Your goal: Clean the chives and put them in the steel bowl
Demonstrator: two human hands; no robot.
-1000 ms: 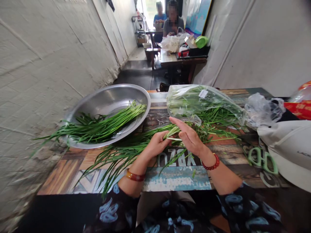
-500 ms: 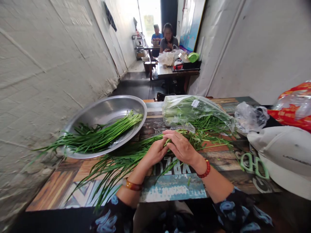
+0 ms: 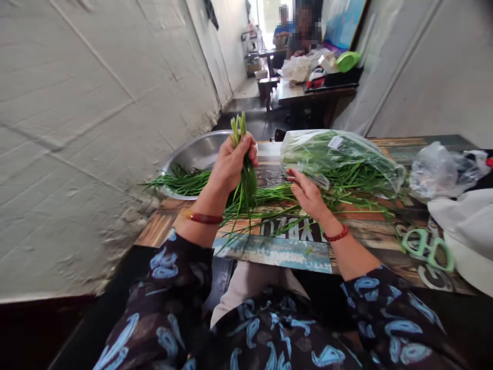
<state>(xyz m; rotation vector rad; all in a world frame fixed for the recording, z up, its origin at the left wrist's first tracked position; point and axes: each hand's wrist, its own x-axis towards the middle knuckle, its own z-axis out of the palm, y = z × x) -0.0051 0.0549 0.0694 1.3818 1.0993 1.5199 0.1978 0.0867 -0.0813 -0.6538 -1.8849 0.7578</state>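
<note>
A bunch of garlic chives (image 3: 246, 190) hangs upright from my left hand (image 3: 231, 159), pale stem ends above the fist and green leaves trailing down to the table. My right hand (image 3: 308, 195) hovers over loose chives, fingers apart and holding nothing. Under it, a spread of loose chives (image 3: 277, 194) lies across the patterned tabletop (image 3: 277, 252). A wide steel basin (image 3: 185, 151) stands behind my left forearm, with more chives (image 3: 185, 180) lying in it and over its rim. Beyond my right hand lies a clear plastic bag (image 3: 342, 149) of chives.
Green-handled scissors (image 3: 427, 249) and a white cap (image 3: 470, 231) lie at the right, near a crumpled plastic bag (image 3: 435, 169). A rough white wall (image 3: 77, 154) runs along the left. Two people sit at tables farther back.
My hands have come apart from above the chives. My left hand has lifted a bunch up and left, while my right hand has opened and moved right. The view has shifted.
</note>
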